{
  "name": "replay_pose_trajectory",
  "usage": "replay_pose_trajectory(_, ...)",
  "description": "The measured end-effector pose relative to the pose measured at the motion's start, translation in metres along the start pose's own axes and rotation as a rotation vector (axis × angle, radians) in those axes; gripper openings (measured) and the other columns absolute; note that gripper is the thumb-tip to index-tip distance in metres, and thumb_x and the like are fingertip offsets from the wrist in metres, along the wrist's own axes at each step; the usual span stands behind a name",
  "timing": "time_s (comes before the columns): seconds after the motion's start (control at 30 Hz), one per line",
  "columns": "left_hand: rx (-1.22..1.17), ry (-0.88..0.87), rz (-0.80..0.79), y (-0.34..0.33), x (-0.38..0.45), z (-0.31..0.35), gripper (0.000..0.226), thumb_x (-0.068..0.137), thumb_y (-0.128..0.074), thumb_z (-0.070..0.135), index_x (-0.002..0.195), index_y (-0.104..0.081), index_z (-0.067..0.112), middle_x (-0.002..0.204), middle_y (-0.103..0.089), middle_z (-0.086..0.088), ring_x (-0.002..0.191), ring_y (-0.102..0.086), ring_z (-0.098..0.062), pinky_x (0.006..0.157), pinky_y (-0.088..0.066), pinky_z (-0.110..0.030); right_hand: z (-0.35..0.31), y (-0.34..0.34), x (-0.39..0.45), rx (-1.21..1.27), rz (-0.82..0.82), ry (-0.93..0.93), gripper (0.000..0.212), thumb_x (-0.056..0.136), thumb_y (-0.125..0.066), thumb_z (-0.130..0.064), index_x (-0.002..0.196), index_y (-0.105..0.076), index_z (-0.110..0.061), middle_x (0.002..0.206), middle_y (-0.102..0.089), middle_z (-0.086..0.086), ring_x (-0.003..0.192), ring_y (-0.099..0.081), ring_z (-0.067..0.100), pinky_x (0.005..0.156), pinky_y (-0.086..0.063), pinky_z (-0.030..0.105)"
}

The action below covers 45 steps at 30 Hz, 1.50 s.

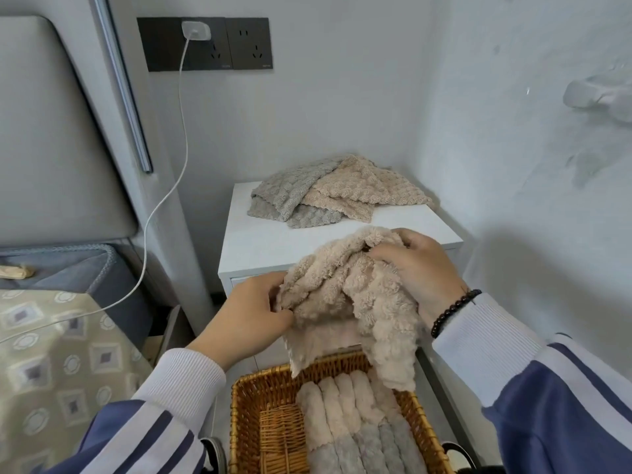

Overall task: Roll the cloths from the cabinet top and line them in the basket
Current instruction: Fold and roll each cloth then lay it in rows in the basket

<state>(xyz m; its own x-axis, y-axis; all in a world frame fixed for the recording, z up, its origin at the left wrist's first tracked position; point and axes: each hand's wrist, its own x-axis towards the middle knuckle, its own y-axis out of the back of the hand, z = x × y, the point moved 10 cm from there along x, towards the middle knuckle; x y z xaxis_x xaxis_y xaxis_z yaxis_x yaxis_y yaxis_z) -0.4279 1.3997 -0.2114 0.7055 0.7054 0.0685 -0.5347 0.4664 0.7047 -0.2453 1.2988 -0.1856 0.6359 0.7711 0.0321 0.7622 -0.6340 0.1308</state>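
Observation:
A crumpled beige fluffy cloth (345, 295) hangs in the air between my hands, above the basket. My left hand (249, 313) pinches its left edge. My right hand (417, 268) grips its upper right part, fingers curled into the fabric. Below, a brown wicker basket (273, 436) holds several rolled cloths (345, 415), beige and grey, lined side by side on its right; its left part shows bare wicker. On the white cabinet top (260, 241) behind lies a loose pile of grey cloths (290, 196) and beige cloths (362, 189).
The cabinet stands in a corner, with walls right behind it and to its right. A white charger cable (160, 200) runs from a wall socket (195, 32) down to the bed (51, 354) at left. A padded headboard (44, 131) stands at the far left.

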Motion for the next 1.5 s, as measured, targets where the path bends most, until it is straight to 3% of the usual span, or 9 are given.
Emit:
replay_pose_trajectory(0.23,-0.128,0.258,0.144,0.010,0.006,-0.035,0.014,0.090,-0.061,0.033,0.097,-0.060,0.021,0.090,-0.065,0.001,0.079,-0.059,-0.013,0.061,-0.041,-0.022,-0.010,0.001,-0.006,0.390,-0.044,-0.040,0.029,0.078,-0.064,-0.002,0.107,-0.067,-0.004,0.101,-0.071,0.019,0.094,-0.069,0.035,0.091,-0.051,0.056)
replay_pose_trajectory(0.4,-0.520,0.550,-0.284,-0.076,-0.012,-0.052,0.070,0.082,-0.055,0.065,0.134,-0.046,0.019,0.129,-0.057,-0.006,0.122,-0.050,-0.022,0.105,-0.038,-0.044,-0.014,-0.007,-0.012,0.704,-0.186,-0.116,0.025,0.091,-0.053,-0.018,0.108,-0.069,-0.009,0.104,-0.072,0.013,0.092,-0.070,0.027,0.086,-0.056,0.044)
replay_pose_trajectory(0.57,-1.159,0.478,-0.747,-0.151,-0.040,0.004,0.086,0.080,-0.039,0.078,0.135,-0.054,0.014,0.136,-0.057,-0.012,0.133,-0.045,-0.032,0.114,-0.028,-0.051,-0.010,-0.002,-0.011,0.745,-0.155,-0.171,0.031,0.095,-0.051,-0.030,0.111,-0.065,-0.009,0.084,-0.073,0.009,0.071,-0.071,0.022,0.061,-0.060,0.033)
replay_pose_trajectory(0.7,-1.276,0.320,-0.533,-0.129,-0.020,0.023,0.078,0.073,-0.074,0.048,0.137,-0.051,0.010,0.141,-0.050,-0.018,0.131,-0.045,-0.033,0.115,-0.024,-0.056,0.003,0.009,-0.007,0.635,-0.094,-0.220,0.032,0.092,-0.056,-0.038,0.100,-0.070,-0.010,0.083,-0.074,0.009,0.071,-0.071,0.022,0.061,-0.060,0.031)
replay_pose_trajectory(0.8,-1.244,0.271,-0.339,-0.110,-0.004,0.016,0.060,0.072,-0.074,0.021,0.128,-0.055,0.009,0.132,-0.060,-0.012,0.126,-0.054,-0.024,0.107,-0.039,-0.054,0.013,0.018,-0.010,0.529,-0.073,-0.272,0.032,0.093,-0.056,-0.037,0.095,-0.070,-0.009,0.078,-0.074,0.009,0.063,-0.071,0.021,0.051,-0.057,0.027)
replay_pose_trajectory(1.0,-1.135,0.295,-0.170,-0.118,0.000,0.001,0.057,0.068,-0.074,0.016,0.121,-0.052,0.011,0.114,-0.068,-0.010,0.111,-0.062,-0.027,0.095,-0.047,-0.049,0.020,0.027,-0.012,0.549,-0.056,-0.304,0.032,0.093,-0.055,-0.031,0.082,-0.071,-0.006,0.068,-0.072,0.009,0.054,-0.069,0.019,0.045,-0.054,0.025)
replay_pose_trajectory(1.17,-1.328,0.417,-0.077,-0.136,-0.003,-0.003,0.056,0.068,-0.070,-0.002,0.121,-0.052,0.001,0.098,-0.062,-0.018,0.094,-0.057,-0.031,0.091,-0.045,-0.049,0.034,0.016,-0.017,0.542,-0.113,-0.358,0.030,0.092,-0.057,-0.030,0.093,-0.073,-0.005,0.093,-0.073,0.015,0.080,-0.071,0.026,0.076,-0.058,0.038)
replay_pose_trajectory(1.37,-1.207,0.433,0.202,-0.090,0.015,-0.027,0.041,0.081,-0.068,-0.001,0.119,-0.058,0.007,0.109,-0.070,-0.018,0.096,-0.069,-0.031,0.083,-0.056,-0.046,0.060,0.053,-0.005,0.108,-0.097,-0.391,0.036,0.082,-0.055,0.013,0.118,-0.056,0.011,0.113,-0.064,0.028,0.101,-0.065,0.040,0.092,-0.051,0.053)
replay_pose_trajectory(1.5,-0.995,0.336,0.362,-0.033,0.023,-0.027,0.031,0.085,-0.061,-0.006,0.107,-0.057,0.015,0.099,-0.067,-0.006,0.081,-0.065,-0.020,0.059,-0.053,-0.031,0.067,0.091,0.007,-0.453,0.014,-0.283,0.053,0.069,-0.071,-0.004,0.119,-0.055,-0.012,0.113,-0.064,0.006,0.100,-0.063,0.024,0.086,-0.053,0.039)
